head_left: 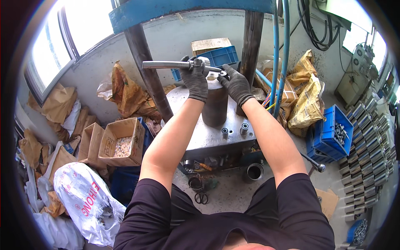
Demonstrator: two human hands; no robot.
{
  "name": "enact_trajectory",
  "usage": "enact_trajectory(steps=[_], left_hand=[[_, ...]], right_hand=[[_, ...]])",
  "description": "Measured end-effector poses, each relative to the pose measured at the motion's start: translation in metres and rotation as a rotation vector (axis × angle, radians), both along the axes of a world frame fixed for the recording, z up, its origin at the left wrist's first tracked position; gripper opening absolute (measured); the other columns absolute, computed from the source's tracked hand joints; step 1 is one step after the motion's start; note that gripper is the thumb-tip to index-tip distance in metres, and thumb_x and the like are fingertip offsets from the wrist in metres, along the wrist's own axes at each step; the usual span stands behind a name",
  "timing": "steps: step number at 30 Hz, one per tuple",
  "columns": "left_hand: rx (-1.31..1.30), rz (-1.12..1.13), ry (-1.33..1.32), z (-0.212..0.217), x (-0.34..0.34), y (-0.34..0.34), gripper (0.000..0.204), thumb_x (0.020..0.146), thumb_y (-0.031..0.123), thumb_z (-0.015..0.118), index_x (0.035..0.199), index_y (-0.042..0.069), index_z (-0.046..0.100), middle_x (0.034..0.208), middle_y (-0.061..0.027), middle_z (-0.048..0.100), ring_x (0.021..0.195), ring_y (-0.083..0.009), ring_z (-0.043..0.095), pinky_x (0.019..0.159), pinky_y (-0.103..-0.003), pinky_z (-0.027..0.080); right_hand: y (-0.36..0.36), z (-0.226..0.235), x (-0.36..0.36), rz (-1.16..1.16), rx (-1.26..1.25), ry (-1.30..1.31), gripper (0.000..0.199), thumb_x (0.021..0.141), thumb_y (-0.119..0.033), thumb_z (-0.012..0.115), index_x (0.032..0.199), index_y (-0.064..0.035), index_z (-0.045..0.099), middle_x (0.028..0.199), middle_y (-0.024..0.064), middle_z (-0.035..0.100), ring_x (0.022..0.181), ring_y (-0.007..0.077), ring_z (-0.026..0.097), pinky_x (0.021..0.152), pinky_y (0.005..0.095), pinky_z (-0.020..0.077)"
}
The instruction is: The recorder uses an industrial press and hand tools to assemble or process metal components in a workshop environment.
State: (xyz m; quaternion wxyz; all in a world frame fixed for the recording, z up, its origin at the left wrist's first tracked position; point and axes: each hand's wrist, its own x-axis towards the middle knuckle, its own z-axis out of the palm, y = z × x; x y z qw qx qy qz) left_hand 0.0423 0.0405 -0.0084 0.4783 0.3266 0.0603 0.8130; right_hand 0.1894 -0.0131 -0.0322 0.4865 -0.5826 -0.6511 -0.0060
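My left hand (195, 82), in a dark grey glove, is closed round a silver metal rod (164, 65) that points left and has a thicker round head near my fingers. In the same kind of glove, my right hand (236, 86) pinches a small metal ring (223, 74) at the thinner right end of the rod. Both hands are over the top of an upright dark steel cylinder (214, 109), which stands on a metal press table (189, 139). Two short metal sleeves (244, 128) stand on the table to the right of the cylinder.
Dark posts (143, 62) and a blue crossbeam (187, 11) frame the table. Blue hoses (276, 62) hang at right. An open cardboard box (121, 146) is at left; a blue crate of metal parts (333, 132) and stacked metal tubes (364, 154) are at right. A lever (313, 162) protrudes beside my right arm.
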Motion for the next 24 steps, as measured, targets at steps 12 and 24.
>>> enact_trajectory(steps=[12,24], left_hand=[[0.015,-0.207,0.294,0.034,0.007,-0.011,0.033,0.09,-0.015,0.062,0.098,0.01,0.042,0.088,-0.0031,0.054,0.074,-0.0139,0.064,0.062,-0.029,0.064],[-0.091,0.097,0.826,0.074,0.015,-0.022,0.027,0.09,-0.007,0.062,0.113,0.001,0.049,0.079,-0.0107,0.061,0.069,-0.0222,0.071,0.059,-0.034,0.064]], right_hand=[[-0.026,0.017,0.007,-0.041,-0.099,-0.154,0.042,0.1,-0.033,0.065,0.137,-0.013,0.067,0.123,0.0186,0.073,0.114,0.037,0.07,0.1,0.0467,0.0549],[-0.306,0.072,0.111,0.058,-0.39,-0.881,0.013,0.089,-0.015,0.068,0.097,-0.0066,0.072,0.093,0.0158,0.066,0.094,0.0369,0.068,0.084,0.0487,0.0549]])
